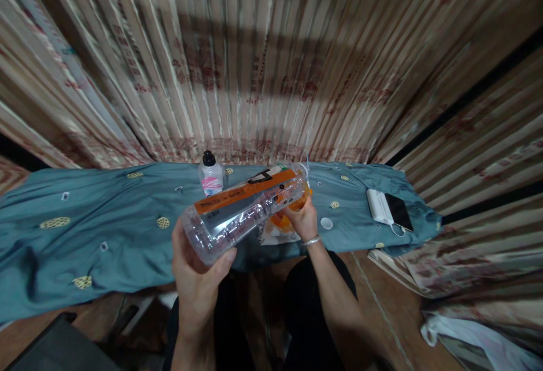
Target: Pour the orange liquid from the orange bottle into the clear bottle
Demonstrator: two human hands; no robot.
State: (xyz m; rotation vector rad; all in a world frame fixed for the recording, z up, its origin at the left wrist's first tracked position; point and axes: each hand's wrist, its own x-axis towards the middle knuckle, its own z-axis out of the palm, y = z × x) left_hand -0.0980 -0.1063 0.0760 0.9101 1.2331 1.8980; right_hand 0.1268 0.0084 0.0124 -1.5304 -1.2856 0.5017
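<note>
A large clear plastic bottle [250, 204] with an orange and grey label lies slanted in the air, its neck up to the right. My left hand [197, 275] is closed around its base, thumb along the near side. Close to the bottle's neck, my right hand [304, 221] is closed on an orange see-through object [280, 221], mostly hidden behind the bottle and fingers. Something thin and clear sticks up by the bottle's mouth. A pale patterned packet or sheet [278, 238] lies under the orange object.
A small clear bottle [211, 176] with a black cap and pink label stands behind on the teal cloth [127, 218]. To the right are a white round lid [326, 223], a white power bank [379, 206] with a cable, and a black phone [399, 211]. Striped curtains [263, 77] hang around.
</note>
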